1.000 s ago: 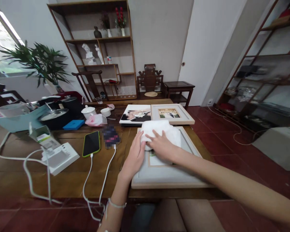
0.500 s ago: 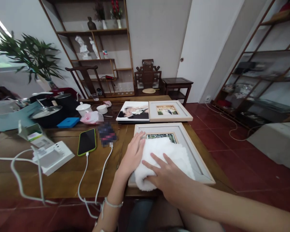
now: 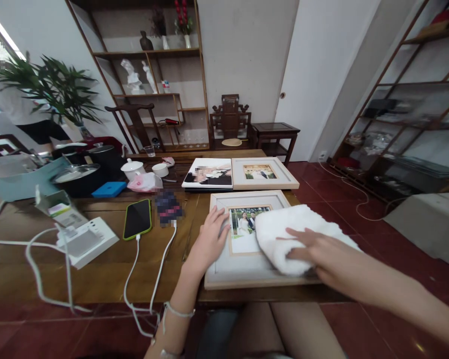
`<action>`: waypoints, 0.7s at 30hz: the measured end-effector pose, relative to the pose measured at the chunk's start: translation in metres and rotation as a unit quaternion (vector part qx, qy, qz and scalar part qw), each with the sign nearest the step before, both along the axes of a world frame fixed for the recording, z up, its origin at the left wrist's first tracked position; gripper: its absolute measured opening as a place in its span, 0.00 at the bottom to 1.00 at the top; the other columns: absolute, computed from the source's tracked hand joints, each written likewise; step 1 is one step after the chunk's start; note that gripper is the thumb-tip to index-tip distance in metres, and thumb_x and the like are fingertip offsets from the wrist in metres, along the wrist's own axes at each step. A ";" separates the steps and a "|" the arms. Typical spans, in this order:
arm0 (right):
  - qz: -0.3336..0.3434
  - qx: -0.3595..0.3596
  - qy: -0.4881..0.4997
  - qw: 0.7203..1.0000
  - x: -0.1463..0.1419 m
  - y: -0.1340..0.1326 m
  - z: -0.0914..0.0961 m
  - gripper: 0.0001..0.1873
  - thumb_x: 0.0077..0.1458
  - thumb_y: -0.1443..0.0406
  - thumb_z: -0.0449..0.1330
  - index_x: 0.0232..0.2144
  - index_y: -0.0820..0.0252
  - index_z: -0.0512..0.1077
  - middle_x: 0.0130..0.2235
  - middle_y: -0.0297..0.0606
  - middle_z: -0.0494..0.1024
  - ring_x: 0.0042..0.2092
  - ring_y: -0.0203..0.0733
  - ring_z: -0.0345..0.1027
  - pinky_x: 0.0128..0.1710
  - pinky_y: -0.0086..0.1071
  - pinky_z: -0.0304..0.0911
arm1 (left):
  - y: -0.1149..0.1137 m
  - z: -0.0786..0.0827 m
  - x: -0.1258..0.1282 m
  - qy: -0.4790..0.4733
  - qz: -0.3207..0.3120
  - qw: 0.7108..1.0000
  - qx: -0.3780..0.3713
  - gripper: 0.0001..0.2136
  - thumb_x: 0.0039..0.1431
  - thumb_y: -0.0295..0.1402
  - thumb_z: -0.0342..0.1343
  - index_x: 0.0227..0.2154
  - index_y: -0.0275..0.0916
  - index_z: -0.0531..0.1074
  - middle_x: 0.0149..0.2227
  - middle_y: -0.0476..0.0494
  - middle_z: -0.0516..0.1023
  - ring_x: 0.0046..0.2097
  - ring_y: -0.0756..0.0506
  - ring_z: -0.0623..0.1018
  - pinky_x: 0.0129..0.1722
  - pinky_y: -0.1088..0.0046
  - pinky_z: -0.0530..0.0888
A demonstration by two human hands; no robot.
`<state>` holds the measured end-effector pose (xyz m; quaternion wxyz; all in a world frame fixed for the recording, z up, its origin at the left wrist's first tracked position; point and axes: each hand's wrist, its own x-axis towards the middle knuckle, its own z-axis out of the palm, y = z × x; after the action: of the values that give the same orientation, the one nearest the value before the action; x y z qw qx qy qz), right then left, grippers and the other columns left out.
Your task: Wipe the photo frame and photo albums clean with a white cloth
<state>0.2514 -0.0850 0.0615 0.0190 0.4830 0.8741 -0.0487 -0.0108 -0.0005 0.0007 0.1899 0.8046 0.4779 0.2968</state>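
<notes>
A picture frame (image 3: 246, 280) with a pale wooden rim lies flat at the table's front edge, a photo (image 3: 242, 224) of a couple in its middle. My left hand (image 3: 210, 238) rests on the frame's left side, fingers stretched out and flat. On the right part of the frame, my right hand (image 3: 309, 245) holds a bunched white towel (image 3: 289, 224), its fingers pressed into a fold. The towel covers the photo's right edge and reaches past the frame's right side.
Behind lie a second framed photo (image 3: 289, 178) and a white-edged photo panel (image 3: 194, 172). To the left are a phone (image 3: 137, 219) on a charging cable, a white box (image 3: 93, 244), a blue box (image 3: 109, 189) and a black pan (image 3: 76, 182). A person (image 3: 33, 117) stands beyond the plant.
My right hand has moved the towel rightward across the frame, uncovering the photo. My left hand stays at the frame's left side. A person has come into view at far left.
</notes>
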 end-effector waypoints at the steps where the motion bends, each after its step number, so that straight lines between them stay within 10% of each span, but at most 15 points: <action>1: -0.004 0.023 0.012 1.000 0.012 0.008 0.002 0.34 0.37 0.80 0.47 0.46 0.51 0.71 0.60 0.41 0.61 0.59 0.50 0.55 0.54 0.47 0.56 | 0.000 0.000 0.000 0.000 0.000 1.000 0.000 0.14 0.63 0.32 0.44 0.50 0.39 0.67 0.59 0.37 0.63 0.65 0.40 0.53 0.59 0.51 0.57; 7: -0.052 0.227 0.041 0.972 0.042 0.080 -0.009 0.30 0.42 0.80 0.46 0.48 0.62 0.68 0.63 0.49 0.54 0.63 0.53 0.45 0.56 0.50 0.53 | 0.001 0.001 0.002 0.013 0.008 1.000 -0.001 0.14 0.62 0.31 0.46 0.49 0.37 0.67 0.58 0.36 0.65 0.65 0.40 0.53 0.58 0.50 0.58; 11: -0.063 0.197 0.019 0.978 0.022 0.112 -0.028 0.32 0.43 0.81 0.46 0.51 0.60 0.66 0.59 0.48 0.61 0.63 0.55 0.44 0.55 0.55 0.50 | 0.003 0.002 0.002 0.011 0.013 1.000 0.002 0.13 0.60 0.31 0.47 0.47 0.36 0.69 0.57 0.35 0.67 0.64 0.40 0.55 0.59 0.51 0.58; 21: -0.015 0.138 0.011 0.990 0.006 0.072 -0.034 0.34 0.41 0.82 0.45 0.50 0.57 0.68 0.60 0.41 0.62 0.63 0.57 0.43 0.55 0.60 0.47 | 0.000 0.009 0.000 0.014 -0.009 1.000 0.020 0.20 0.56 0.35 0.52 0.52 0.35 0.67 0.57 0.37 0.67 0.59 0.41 0.66 0.59 0.59 0.62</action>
<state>0.2577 -0.0134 0.0274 -0.0581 0.4936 0.8651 0.0670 -0.0110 -0.0007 0.0095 0.1699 0.8165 0.4677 0.2928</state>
